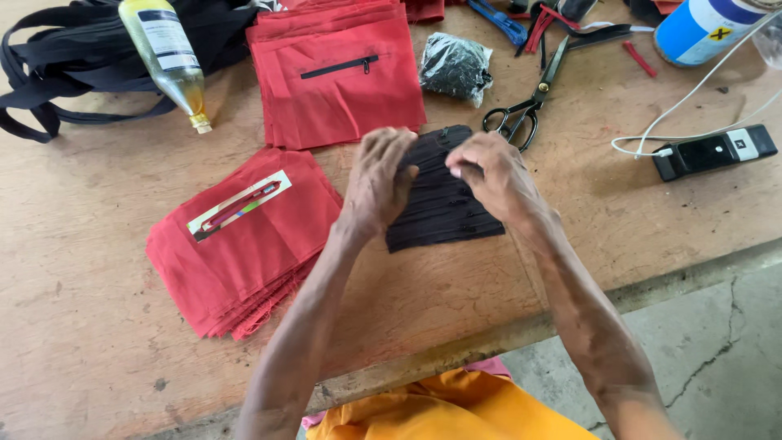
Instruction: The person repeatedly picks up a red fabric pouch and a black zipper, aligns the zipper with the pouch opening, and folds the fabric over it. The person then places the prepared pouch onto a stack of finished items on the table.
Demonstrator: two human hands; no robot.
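A bundle of black zippers (444, 212) lies flat near the middle of the wooden table (98, 326). My left hand (381, 175) rests on its left upper edge with fingers curled over the strips. On the bundle's upper right corner my right hand (493, 175) pinches the strips. To the left lies a stack of red fabric pieces (244, 244) with a coloured strip on top. A second red stack (338, 77) with a black zipper sewn in sits behind the hands.
Black scissors (525, 102) and a black plastic bag (456, 65) lie behind the bundle. A yellowish bottle (167, 53) and black straps (73, 57) are at the back left. A black device (713, 151) with a white cable and a blue-white can (705, 28) sit at the right.
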